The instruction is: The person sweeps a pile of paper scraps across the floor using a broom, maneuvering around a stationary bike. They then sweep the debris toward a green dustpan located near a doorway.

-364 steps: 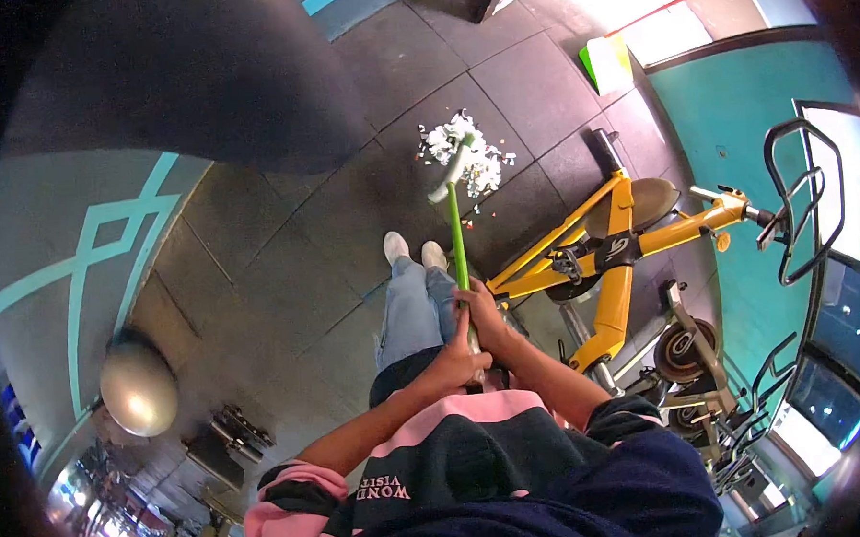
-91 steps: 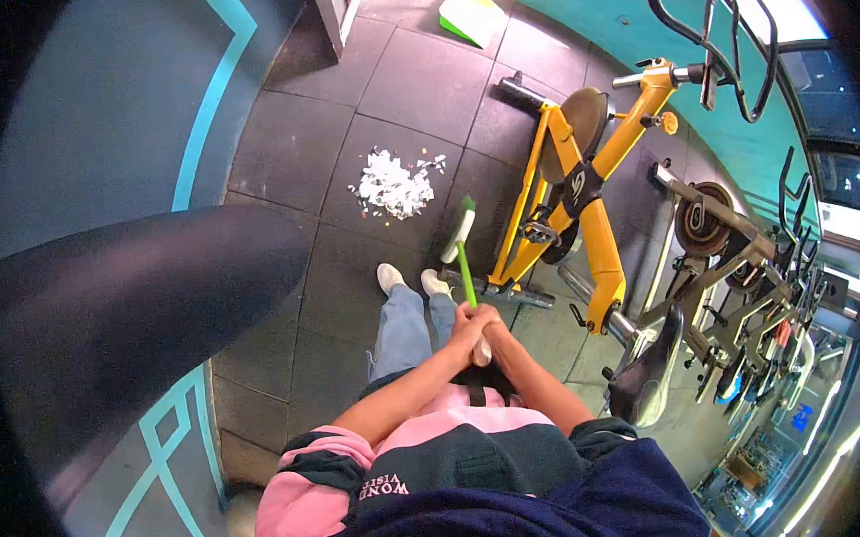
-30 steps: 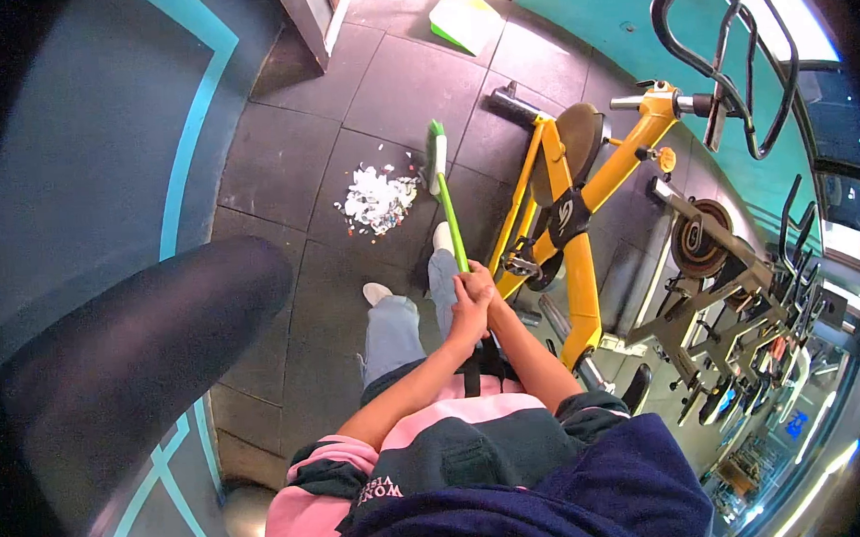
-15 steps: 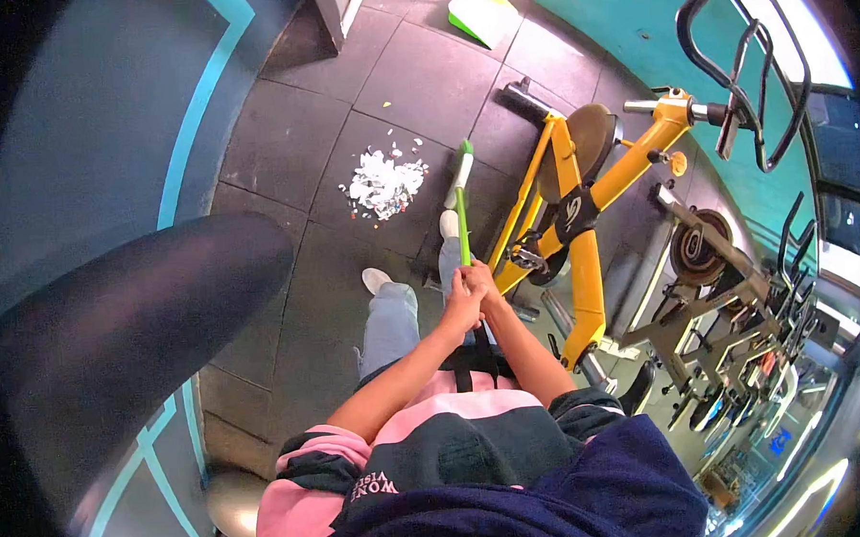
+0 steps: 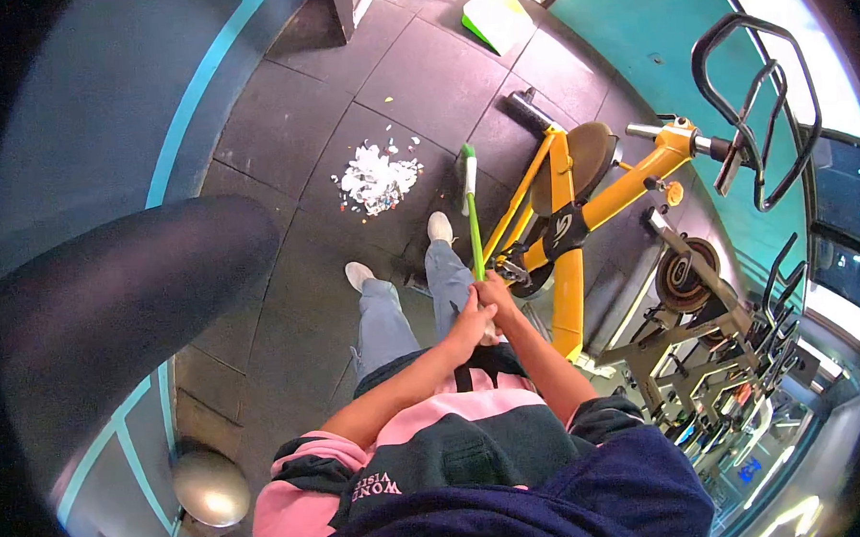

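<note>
A green broom handle (image 5: 477,238) runs from my hands down to a broom head (image 5: 469,171) with a green end, standing on the dark tiled floor. My left hand (image 5: 470,321) and my right hand (image 5: 495,294) cannot be told apart with certainty by overlap, but both are closed around the handle, close together in front of my waist. To the left of the broom head lies a pile of white scraps (image 5: 376,181) with small coloured bits. The broom head and the pile are apart.
A yellow exercise bike (image 5: 568,301) stands close on the right, with more bikes (image 5: 683,353) behind it. A white and green dustpan (image 5: 501,21) lies at the top. A dark wall (image 5: 106,110) is on the left, and a shiny ball (image 5: 211,489) sits at lower left.
The broom head has shifted slightly right, away from the pile. Both hands have moved a little right and down with the handle. My feet and the camera's view have shifted too.
</note>
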Tool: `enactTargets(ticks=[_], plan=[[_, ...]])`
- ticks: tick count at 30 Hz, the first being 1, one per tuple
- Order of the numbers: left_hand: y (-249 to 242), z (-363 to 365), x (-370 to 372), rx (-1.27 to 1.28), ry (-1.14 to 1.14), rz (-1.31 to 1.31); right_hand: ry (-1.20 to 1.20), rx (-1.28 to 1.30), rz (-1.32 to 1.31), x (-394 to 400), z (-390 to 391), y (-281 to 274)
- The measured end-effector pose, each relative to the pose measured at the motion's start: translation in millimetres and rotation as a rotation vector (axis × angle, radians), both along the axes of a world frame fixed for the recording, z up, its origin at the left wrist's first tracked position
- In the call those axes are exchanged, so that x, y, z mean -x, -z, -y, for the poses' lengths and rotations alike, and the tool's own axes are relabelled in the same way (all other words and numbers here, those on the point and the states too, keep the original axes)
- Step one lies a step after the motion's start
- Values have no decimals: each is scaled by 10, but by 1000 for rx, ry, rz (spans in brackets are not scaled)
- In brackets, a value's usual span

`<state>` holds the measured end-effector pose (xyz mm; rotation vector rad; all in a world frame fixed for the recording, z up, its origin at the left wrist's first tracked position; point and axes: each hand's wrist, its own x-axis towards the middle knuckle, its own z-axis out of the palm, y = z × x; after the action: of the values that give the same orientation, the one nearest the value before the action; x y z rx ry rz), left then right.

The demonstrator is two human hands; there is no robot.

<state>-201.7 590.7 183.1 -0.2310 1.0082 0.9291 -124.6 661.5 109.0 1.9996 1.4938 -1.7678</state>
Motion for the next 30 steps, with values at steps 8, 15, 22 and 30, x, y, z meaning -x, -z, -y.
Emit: enactTargets(ticks=[8,15,22,30], plan=[[-91,-193,127,21,-94,-90,103,189,-294,203,-219,47],[-97,38,-217,-44,41,-162,96,96,-249,-99,-33,-146],[-7,-180,160,-11,-105,53,-640,-313,-208,29,-302,112],[-65,74,-96,-61,-108,-141,-169,-130,-194,124,-146,-261]])
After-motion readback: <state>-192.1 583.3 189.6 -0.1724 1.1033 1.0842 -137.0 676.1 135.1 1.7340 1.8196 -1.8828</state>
